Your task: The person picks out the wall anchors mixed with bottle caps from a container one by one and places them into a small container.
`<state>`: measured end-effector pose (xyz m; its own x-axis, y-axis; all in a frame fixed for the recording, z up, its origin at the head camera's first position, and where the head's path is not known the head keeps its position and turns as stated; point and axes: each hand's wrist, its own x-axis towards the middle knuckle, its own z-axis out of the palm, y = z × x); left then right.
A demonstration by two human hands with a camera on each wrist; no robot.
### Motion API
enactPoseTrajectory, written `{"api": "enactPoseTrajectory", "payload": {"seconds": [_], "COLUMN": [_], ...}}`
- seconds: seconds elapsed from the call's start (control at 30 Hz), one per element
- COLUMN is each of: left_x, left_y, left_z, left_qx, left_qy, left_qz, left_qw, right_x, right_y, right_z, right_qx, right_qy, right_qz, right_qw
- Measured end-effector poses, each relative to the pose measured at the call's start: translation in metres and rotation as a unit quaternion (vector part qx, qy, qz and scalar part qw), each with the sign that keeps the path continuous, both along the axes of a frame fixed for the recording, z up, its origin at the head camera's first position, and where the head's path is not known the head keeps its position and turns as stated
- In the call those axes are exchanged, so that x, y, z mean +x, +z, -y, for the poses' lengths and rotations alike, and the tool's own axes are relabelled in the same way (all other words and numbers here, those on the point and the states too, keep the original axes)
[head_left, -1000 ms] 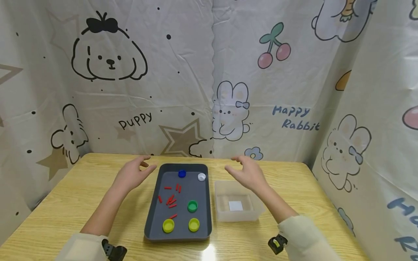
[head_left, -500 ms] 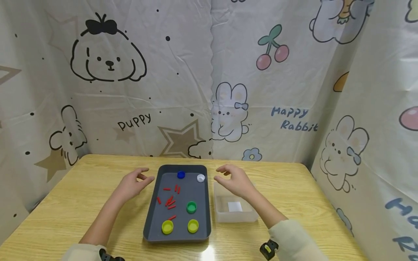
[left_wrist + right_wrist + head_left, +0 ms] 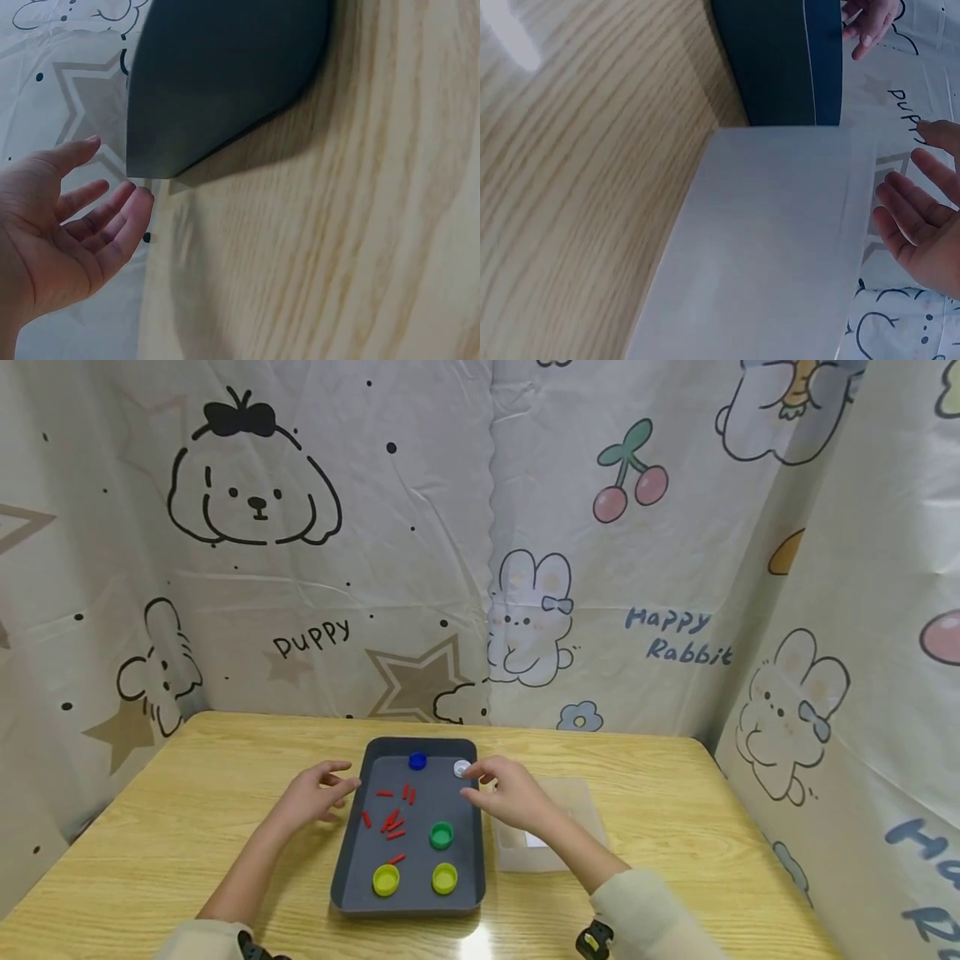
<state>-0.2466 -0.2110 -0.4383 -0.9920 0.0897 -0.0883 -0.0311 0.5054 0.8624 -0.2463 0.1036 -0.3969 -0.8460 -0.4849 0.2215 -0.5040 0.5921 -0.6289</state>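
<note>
A dark grey tray (image 3: 360, 877) lies on the table and holds several short red sticks (image 3: 395, 835). In it also sit a blue cap (image 3: 417, 761), a white cap (image 3: 461, 768), a green cap (image 3: 442, 835) and two yellow caps (image 3: 386, 880). My left hand (image 3: 311, 797), fingers loosely bent and holding nothing, is beside the tray's left edge; the left wrist view shows its fingertips near the tray's corner. My right hand (image 3: 510, 793) hovers over the tray's right edge, fingertips near the white cap, with nothing between thumb and fingers.
A translucent plastic box (image 3: 532, 860) with a white patch inside stands right of the tray, partly covered by my right forearm. Behind the wooden table (image 3: 660, 827) hangs a printed cloth (image 3: 420, 577), which also rises along both sides.
My right hand has moved left and down, from above the box to the tray's right edge. My left hand has come down a little beside the tray. The caps and sticks stay put.
</note>
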Motion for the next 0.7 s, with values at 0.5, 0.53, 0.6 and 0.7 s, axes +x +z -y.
{"api": "enactPoseTrajectory", "payload": {"seconds": [0.5, 0.53, 0.6, 0.7], "left_x": [0.0, 0.0, 0.0, 0.0], "left_y": [-0.01, -0.01, -0.01, -0.012], "left_z": [-0.007, -0.007, -0.008, -0.008], "left_qx": [0.038, 0.036, 0.034, 0.03], "left_qy": [0.004, 0.004, 0.005, 0.01], "left_qz": [0.015, 0.015, 0.015, 0.017], "left_qw": [0.9992, 0.9992, 0.9993, 0.9993], "right_x": [0.007, 0.008, 0.01, 0.014], "right_y": [-0.017, -0.019, -0.021, -0.024], "right_z": [0.031, 0.033, 0.038, 0.046], "right_qx": [0.026, 0.03, 0.039, 0.06], "right_qy": [0.063, 0.064, 0.065, 0.065], "right_qz": [0.027, 0.026, 0.024, 0.024], "right_qw": [0.997, 0.997, 0.997, 0.996]}}
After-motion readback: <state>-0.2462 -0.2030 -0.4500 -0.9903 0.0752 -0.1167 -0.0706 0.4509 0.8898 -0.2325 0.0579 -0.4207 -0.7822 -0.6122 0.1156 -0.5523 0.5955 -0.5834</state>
